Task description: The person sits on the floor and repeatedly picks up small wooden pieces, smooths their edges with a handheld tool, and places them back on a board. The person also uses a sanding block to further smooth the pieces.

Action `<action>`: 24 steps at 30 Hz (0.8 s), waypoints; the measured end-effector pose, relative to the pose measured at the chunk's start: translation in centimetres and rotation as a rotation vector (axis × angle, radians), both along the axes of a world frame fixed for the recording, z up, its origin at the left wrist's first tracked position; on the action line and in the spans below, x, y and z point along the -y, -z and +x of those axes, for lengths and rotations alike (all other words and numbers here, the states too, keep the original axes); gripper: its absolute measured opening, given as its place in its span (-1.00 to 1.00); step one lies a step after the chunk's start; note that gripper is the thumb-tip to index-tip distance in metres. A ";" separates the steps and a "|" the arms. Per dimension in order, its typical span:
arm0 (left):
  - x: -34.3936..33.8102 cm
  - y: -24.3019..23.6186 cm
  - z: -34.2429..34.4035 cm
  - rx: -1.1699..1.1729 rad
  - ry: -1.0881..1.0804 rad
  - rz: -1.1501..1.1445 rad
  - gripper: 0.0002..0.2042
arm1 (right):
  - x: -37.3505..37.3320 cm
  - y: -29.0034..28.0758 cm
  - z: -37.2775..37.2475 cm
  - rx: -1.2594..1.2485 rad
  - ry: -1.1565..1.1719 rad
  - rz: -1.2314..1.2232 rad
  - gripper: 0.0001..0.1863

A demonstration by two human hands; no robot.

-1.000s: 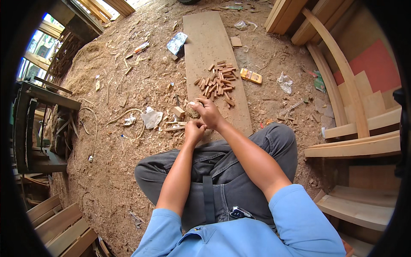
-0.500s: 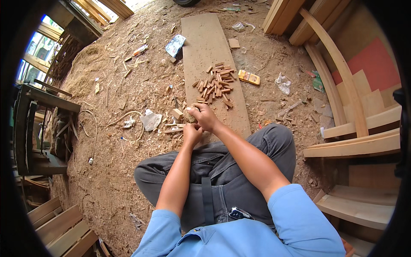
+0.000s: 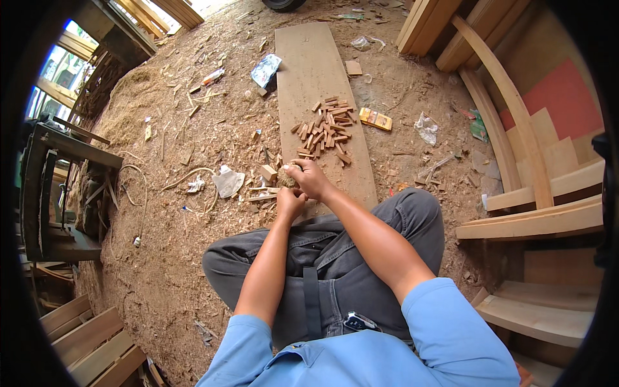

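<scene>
My left hand [image 3: 291,202] is closed, its fingers bunched together at the near left edge of a long flat board [image 3: 311,61]. Just beyond it is my right hand [image 3: 309,179], also closed, with the thumb laid along the top. Whatever they hold is too small and too covered by the fingers to make out. A heap of small reddish-brown wood pieces [image 3: 327,126] lies on the board past my right hand. To the left of my hands a pale wooden block [image 3: 269,172] rests on the ground, with thin wood sticks [image 3: 263,196] close by.
Sawdust and wood scraps cover the ground. A yellow packet [image 3: 375,119] lies right of the board, a blue-white packet [image 3: 265,69] left of it. A white scrap [image 3: 228,182] and a cord [image 3: 187,178] lie leftward. Wooden frames [image 3: 535,219] stand at right, a dark stand [image 3: 71,151] at left.
My right hand has come slightly nearer to me, toward the left hand. The left hand and the wood heap stay about where they were.
</scene>
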State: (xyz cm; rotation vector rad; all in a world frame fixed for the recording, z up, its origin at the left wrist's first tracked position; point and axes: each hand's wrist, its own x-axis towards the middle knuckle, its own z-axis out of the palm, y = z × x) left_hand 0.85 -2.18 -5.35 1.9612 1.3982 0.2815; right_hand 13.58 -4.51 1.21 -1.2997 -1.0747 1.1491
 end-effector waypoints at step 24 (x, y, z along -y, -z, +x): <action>-0.8 -0.8 -0.5 0.138 -0.179 0.076 -0.86 | -1.1 0.3 1.5 -0.015 0.137 0.108 -0.61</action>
